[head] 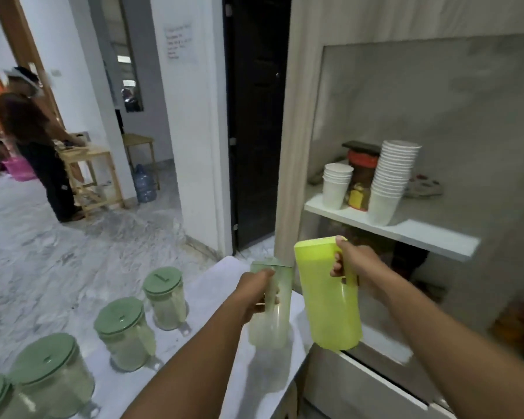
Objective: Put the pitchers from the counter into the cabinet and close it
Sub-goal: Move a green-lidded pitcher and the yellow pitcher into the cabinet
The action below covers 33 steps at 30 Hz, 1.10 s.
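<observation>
My right hand grips the handle of a bright yellow-green pitcher and holds it up in front of the open cabinet. A clear pitcher with a green lid hangs from my left hand, just left of the yellow one, above the white counter. Several more clear pitchers with green lids stand in a row on the counter's left side, among them a far one, a middle one and a near one.
The cabinet's white shelf carries two stacks of white paper cups and a dark jar. A dark doorway is left of the cabinet. A person stands at a wooden table far left, with a water bottle on the floor.
</observation>
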Motion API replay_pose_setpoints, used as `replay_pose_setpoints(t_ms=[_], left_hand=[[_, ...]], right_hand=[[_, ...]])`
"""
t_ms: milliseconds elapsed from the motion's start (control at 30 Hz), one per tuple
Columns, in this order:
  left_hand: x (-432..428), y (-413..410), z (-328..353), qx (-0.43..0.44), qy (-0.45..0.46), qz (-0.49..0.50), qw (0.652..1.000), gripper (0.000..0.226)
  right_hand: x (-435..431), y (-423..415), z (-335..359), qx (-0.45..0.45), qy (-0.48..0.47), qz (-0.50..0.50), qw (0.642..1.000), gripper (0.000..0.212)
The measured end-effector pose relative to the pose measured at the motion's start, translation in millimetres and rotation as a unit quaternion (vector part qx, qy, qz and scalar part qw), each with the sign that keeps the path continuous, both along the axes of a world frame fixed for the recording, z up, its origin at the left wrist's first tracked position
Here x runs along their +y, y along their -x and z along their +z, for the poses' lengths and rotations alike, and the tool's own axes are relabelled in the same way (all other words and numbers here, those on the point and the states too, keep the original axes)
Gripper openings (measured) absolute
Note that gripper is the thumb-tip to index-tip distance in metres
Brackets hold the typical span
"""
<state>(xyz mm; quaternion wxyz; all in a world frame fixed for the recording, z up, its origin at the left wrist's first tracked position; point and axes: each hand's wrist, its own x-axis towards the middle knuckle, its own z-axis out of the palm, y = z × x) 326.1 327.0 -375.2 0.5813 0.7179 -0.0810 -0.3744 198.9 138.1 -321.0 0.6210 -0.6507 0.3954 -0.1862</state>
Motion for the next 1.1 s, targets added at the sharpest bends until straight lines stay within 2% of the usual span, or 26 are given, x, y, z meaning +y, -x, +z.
replay_pose_setpoints(t_ms=[233, 533, 767, 1000, 1100], left_hand=[[-96.1, 120.8, 89.3, -0.021, 0.046, -0.186, 0.981, 0.044], [-217.8, 350.4, 180.7, 0.007, 0.134, -0.375, 0.917, 0.041], [-316.7, 501.0, 195.9, -0.006, 0.213, -0.341, 0.916, 0.031], [-421.2, 539.2, 184.3, -0.023, 0.216, -0.302, 0.928, 0.034], [-468.3, 540.9, 175.7, -0.036, 0.214, -0.294, 0.931, 0.026]], right_hand=[[-53.4, 204.6, 105.8, -0.021, 0.071, -0.091, 0.993, 0.045], [-114.7, 480.7, 196.4, -0.061, 0.138, -0.212, 0.966, 0.044], [-164.2, 615.3, 219.6, -0.153, 0.153, -0.322, 0.922, 0.037], [-244.9, 651.4, 200.5, -0.272, 0.137, -0.375, 0.876, 0.021], [-289.9, 649.7, 181.4, -0.284, 0.116, -0.388, 0.869, 0.022]])
